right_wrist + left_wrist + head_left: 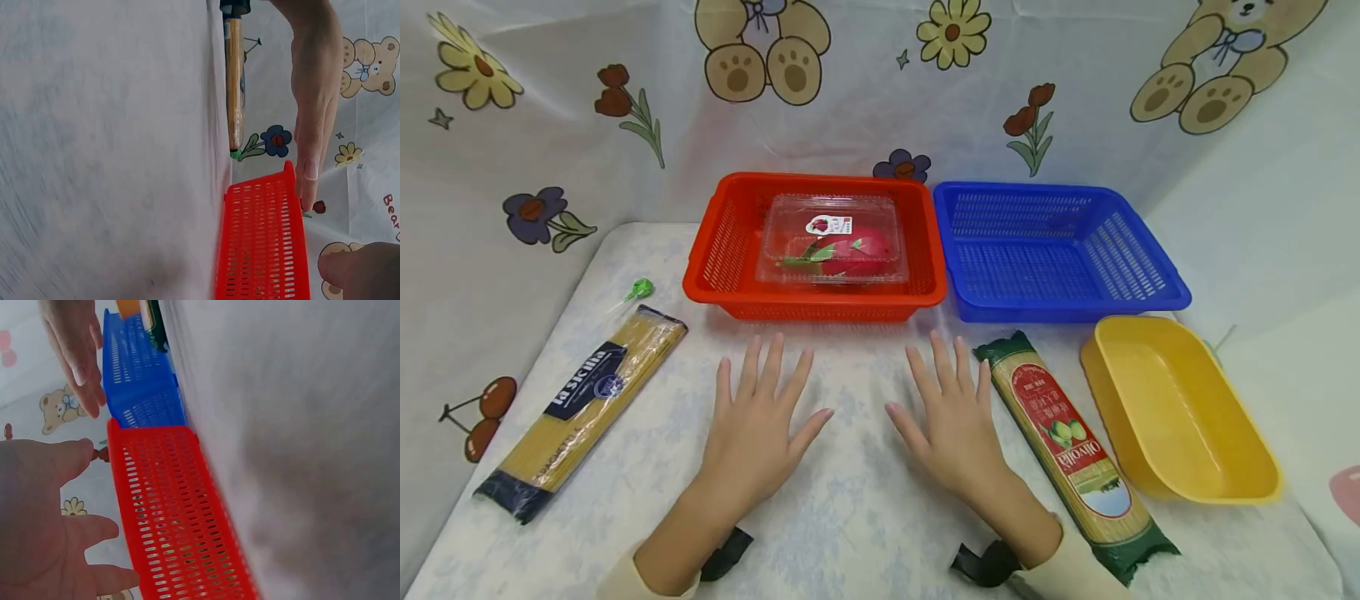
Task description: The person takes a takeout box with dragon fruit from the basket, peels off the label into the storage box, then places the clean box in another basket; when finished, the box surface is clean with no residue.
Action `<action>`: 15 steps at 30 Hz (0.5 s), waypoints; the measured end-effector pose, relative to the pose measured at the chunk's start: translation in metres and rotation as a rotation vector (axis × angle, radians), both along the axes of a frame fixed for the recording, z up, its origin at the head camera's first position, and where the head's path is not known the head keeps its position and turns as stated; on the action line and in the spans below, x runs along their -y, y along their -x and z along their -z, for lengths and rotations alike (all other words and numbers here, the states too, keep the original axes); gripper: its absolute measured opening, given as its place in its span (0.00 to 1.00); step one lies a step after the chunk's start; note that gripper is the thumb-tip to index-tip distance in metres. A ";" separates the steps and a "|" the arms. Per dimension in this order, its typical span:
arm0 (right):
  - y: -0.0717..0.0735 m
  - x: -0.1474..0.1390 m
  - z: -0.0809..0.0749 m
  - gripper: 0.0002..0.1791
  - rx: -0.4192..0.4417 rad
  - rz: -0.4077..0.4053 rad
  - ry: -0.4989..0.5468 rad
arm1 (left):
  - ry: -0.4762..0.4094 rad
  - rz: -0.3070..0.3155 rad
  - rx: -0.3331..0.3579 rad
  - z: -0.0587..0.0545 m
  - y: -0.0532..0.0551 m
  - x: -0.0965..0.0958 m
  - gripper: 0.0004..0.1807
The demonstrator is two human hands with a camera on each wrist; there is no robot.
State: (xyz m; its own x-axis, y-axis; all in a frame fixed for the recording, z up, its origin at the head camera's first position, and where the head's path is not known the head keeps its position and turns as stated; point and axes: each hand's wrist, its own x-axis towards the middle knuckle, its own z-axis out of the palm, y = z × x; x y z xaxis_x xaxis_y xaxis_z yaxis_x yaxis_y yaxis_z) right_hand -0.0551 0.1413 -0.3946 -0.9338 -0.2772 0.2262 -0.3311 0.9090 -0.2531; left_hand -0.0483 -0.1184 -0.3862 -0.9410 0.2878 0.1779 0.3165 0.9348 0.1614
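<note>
My left hand (751,437) is held palm down with fingers spread, in front of the red basket (815,309), and holds nothing. To its right my right hand (957,425) is spread the same way, also holding nothing. Beside the right hand lies a green-ended pack of spaghetti (1067,442) with a red label. Another pasta pack (587,408), with a dark blue label, lies slanted to the left of my left hand. Inside the red basket sits a clear plastic box (838,242) with a pink dragon fruit in it. Both wrist views show fingers apart from the red basket (175,512).
A blue basket (1037,287) stands right of the red one. In front of it is a yellow tub (1187,417) at the right. A small green-wrapped lollipop (640,289) lies at the left, near the pasta pack. Patterned cloth (850,125) hangs behind the table.
</note>
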 end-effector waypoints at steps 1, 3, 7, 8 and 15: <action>0.003 -0.001 -0.003 0.44 0.000 0.000 -0.004 | 0.000 0.001 0.004 -0.003 0.002 0.001 0.45; 0.009 -0.003 -0.011 0.44 0.007 0.004 -0.011 | 0.002 0.002 0.013 -0.011 0.006 0.001 0.45; 0.026 -0.006 -0.030 0.44 0.013 -0.002 0.030 | -0.042 0.004 0.029 -0.024 0.018 0.004 0.47; 0.031 -0.005 -0.035 0.44 0.015 -0.006 0.049 | -0.069 0.008 0.033 -0.027 0.021 0.005 0.47; 0.074 0.009 -0.063 0.42 0.057 -0.041 0.265 | -0.365 0.034 -0.035 -0.034 0.044 0.011 0.44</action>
